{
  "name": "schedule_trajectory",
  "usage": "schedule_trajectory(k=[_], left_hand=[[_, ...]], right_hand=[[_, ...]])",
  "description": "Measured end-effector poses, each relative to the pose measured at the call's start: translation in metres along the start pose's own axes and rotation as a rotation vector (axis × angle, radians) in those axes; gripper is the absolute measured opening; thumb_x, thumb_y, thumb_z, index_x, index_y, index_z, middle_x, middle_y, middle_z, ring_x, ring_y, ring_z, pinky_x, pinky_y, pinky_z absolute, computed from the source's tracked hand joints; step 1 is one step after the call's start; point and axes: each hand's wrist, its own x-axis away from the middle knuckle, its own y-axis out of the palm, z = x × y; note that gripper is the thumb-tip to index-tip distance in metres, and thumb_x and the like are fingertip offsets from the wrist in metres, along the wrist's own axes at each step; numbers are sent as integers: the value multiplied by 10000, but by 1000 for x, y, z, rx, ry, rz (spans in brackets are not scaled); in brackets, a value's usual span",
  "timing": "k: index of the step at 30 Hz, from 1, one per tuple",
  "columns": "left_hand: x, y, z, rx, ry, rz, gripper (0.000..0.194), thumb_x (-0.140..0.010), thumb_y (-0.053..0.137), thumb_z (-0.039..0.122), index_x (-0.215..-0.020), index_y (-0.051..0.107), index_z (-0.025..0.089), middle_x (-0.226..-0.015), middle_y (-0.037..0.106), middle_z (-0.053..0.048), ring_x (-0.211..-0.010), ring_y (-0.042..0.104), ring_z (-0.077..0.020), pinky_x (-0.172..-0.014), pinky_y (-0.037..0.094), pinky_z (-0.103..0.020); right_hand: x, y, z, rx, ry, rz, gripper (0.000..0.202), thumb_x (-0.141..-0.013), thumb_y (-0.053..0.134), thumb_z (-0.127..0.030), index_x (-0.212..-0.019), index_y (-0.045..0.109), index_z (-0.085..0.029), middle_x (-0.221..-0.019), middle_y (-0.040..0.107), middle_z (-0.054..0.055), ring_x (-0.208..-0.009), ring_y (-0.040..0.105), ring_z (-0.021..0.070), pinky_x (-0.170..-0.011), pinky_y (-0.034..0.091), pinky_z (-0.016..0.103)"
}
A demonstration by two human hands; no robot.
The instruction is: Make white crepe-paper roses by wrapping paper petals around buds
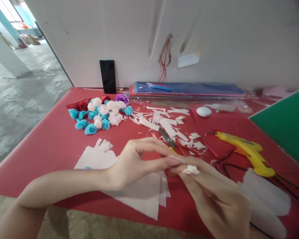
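Observation:
Over the front of the red table, both my hands meet with fingertips almost touching. My left hand (133,162) is closed in a pinch on what looks like a pale paper strip (178,159); its far end is hidden among the fingers. Between the fingers of my right hand (216,189) sits a small crumpled white paper flower (191,170). Beneath my left hand lie cut white paper sheets (142,199). Just beyond the fingertips are scissors (167,136), their handles partly covered by my hand.
Blue, white, red and purple paper flowers (91,128) cluster at back left, near an upright phone (108,77). White paper scraps (168,126) spread mid-table. A yellow glue gun (246,149) with black cords lies right, beside translucent sheets (266,192) and a green board (286,122).

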Motion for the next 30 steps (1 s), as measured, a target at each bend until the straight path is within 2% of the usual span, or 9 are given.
schedule_trajectory(k=[6,10,13,15,20,27,30], left_hand=[[-3,-2,0,-66,92,88,100,-694,661,129,-741,719,196,-698,610,0,-696,555,-88,-691,476,-205],[0,0,1,-69,6,32,96,-694,661,137,-745,720,194,-699,582,1,-688,535,-89,-701,460,-224],[4,1,3,16,-53,-32,95,-710,640,142,-742,716,190,-714,588,-9,-698,534,-103,-715,453,-249],[6,2,5,48,-45,-61,114,-714,621,127,-744,716,184,-720,593,-20,-727,537,-120,-732,447,-265],[6,0,11,23,-73,-101,138,-701,610,104,-750,714,182,-739,583,-31,-746,536,-136,-718,448,-281],[5,2,9,33,-88,-64,160,-650,658,89,-745,722,200,-709,552,-13,-760,507,-134,-763,430,-293],[4,3,7,72,-91,-64,166,-644,665,86,-728,724,215,-712,541,-8,-742,506,-128,-757,437,-298]], right_hand=[[-3,4,4,-4,-94,-29,200,-763,489,-29,-784,559,-216,-695,639,3,-678,610,138,-634,505,234],[-3,3,3,-30,-143,-58,243,-736,473,-3,-812,547,-221,-672,619,-3,-636,577,140,-606,498,260],[-4,2,1,0,-94,-61,230,-747,479,-24,-786,570,-232,-626,579,2,-633,552,152,-562,477,257],[-5,1,1,-18,-74,-63,224,-760,476,-39,-756,587,-233,-595,554,3,-621,538,153,-538,466,246],[-6,0,0,-77,-3,-104,203,-787,478,-71,-737,607,-219,-589,532,0,-598,520,137,-530,457,230],[-5,-2,0,-146,98,-139,240,-828,482,-172,-595,533,-199,-529,468,-13,-556,486,133,-528,449,241],[-5,-1,0,-175,148,-177,273,-851,450,-196,-593,540,-196,-552,500,-2,-564,507,134,-501,449,229]])
